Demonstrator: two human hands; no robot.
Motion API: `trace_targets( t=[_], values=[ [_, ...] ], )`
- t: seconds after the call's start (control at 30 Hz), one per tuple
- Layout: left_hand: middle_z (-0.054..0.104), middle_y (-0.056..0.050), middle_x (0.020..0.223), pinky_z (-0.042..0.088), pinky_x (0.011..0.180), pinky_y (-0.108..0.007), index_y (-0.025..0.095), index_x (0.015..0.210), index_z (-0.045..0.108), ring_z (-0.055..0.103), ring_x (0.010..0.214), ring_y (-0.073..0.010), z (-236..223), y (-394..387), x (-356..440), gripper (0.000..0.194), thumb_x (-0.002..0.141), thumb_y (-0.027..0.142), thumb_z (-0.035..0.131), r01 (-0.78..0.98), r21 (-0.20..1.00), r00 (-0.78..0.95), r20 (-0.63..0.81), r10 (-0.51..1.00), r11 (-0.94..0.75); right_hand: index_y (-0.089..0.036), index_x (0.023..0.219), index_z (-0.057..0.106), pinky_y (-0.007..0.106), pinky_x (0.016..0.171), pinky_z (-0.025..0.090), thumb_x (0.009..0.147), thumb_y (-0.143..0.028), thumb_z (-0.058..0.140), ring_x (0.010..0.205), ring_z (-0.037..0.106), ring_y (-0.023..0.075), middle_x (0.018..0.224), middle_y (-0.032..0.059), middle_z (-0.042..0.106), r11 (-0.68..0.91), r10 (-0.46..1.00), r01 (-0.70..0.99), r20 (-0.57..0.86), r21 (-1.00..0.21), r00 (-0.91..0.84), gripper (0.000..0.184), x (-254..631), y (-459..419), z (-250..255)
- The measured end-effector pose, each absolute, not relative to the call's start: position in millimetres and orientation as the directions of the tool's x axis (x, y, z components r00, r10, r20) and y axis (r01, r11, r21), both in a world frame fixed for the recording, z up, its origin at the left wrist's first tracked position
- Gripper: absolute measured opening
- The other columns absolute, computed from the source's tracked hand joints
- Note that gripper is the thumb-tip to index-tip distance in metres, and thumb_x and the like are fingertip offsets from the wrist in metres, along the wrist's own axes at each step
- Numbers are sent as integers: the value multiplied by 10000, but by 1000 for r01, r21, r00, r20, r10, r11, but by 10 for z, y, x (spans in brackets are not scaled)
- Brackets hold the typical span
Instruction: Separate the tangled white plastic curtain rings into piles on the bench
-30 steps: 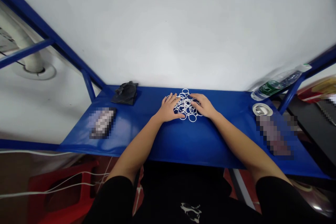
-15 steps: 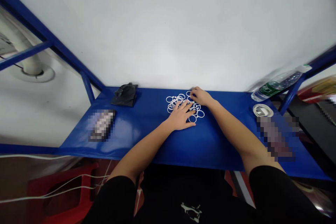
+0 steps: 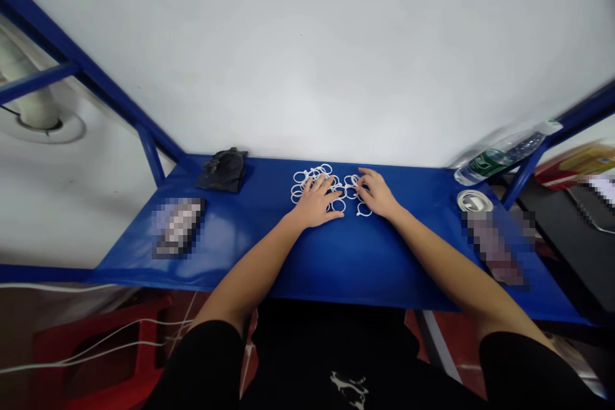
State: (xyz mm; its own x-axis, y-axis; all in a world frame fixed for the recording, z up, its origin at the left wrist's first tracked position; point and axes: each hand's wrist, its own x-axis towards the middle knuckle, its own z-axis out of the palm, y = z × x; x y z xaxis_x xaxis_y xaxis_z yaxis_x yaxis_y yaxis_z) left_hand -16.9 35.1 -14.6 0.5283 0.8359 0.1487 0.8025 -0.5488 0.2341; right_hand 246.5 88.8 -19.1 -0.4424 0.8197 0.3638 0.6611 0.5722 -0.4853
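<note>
A pile of thin white plastic rings (image 3: 298,192) with small tabs, like curtain rings, lies on the blue tabletop (image 3: 375,262). My left hand (image 3: 314,202) rests flat on this pile, its fingers spread, hiding part of the rings. To its right, my right hand (image 3: 376,193) is at a smaller cluster of white rings (image 3: 350,187). Its fingers are bent and apart, with the fingertips touching or close to the cluster's right side. One more ring (image 3: 364,210) lies just below its thumb.
On the left are a crumpled black plastic bag (image 3: 223,170) and a blurred-out phone-like object (image 3: 179,227). A water bottle (image 3: 500,157), a coiled white strap or tape (image 3: 475,201) and another blurred object (image 3: 494,246) are at the right. A white wall (image 3: 307,77) stands behind.
My right hand has come down and opened from a pinch beside the rings. Some rings now lie apart to the right of the pile under my left hand. The view has shifted slightly.
</note>
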Motion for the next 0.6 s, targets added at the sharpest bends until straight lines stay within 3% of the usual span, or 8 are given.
trace_targets(
  t=[0.1, 0.2, 0.3, 0.43, 0.53, 0.6],
  values=[
    [332, -70, 1749, 115, 1324, -680, 336, 1500, 602, 202, 1645, -393, -139, 381, -234, 695, 944, 753, 595, 822, 244, 491, 152, 858, -514, -229, 1039, 645, 633, 1216, 352, 1010, -398, 500, 1492, 448, 364, 1532, 185, 571, 575, 818, 642, 321, -507, -478, 225, 2263, 797, -312],
    [383, -88, 1723, 89, 1314, -707, 317, 1438, 660, 253, 1621, -425, -120, 392, -324, 708, 914, 790, 603, 852, 254, 427, 170, 888, -458, -236, 1021, 635, 608, 1216, 366, 1003, -380, 504, 1476, 472, 341, 1418, 181, 642, 559, 827, 604, 335, -568, -451, 196, 1967, 822, -380],
    [417, -103, 1703, 101, 1308, -712, 302, 1411, 679, 288, 1608, -422, -101, 413, -432, 689, 926, 782, 589, 889, 265, 332, 193, 924, -374, -240, 975, 616, 541, 1195, 405, 997, -352, 506, 1441, 508, 300, 1315, 162, 680, 485, 871, 534, 334, -692, -359, 158, 1652, 919, -366],
    [417, -123, 1701, 128, 1310, -695, 280, 1495, 607, 281, 1616, -409, -64, 426, -488, 684, 968, 714, 573, 916, 286, 214, 246, 945, -282, -250, 922, 573, 512, 1184, 428, 957, -421, 555, 1358, 580, 278, 1400, 117, 651, 332, 933, 312, 261, -890, -248, 176, 1385, 1079, -210],
    [397, -119, 1713, 141, 1314, -681, 275, 1518, 583, 250, 1630, -402, -24, 353, -377, 651, 988, 653, 576, 905, 261, 259, 289, 922, -336, -252, 920, 550, 460, 1092, 508, 926, -498, 587, 1224, 643, 260, 1312, 71, 692, 271, 957, 118, 255, -955, -137, 249, 1415, 1147, -24],
    [397, -108, 1715, 143, 1319, -672, 275, 1522, 581, 234, 1638, -388, -11, 268, -239, 617, 1005, 611, 574, 862, 217, 394, 281, 875, -458, -255, 936, 546, 396, 924, 574, 906, -522, 604, 1036, 685, 229, 1219, 47, 705, 204, 972, 21, 200, -979, -123, 276, 1530, 1128, 87]
  ],
)
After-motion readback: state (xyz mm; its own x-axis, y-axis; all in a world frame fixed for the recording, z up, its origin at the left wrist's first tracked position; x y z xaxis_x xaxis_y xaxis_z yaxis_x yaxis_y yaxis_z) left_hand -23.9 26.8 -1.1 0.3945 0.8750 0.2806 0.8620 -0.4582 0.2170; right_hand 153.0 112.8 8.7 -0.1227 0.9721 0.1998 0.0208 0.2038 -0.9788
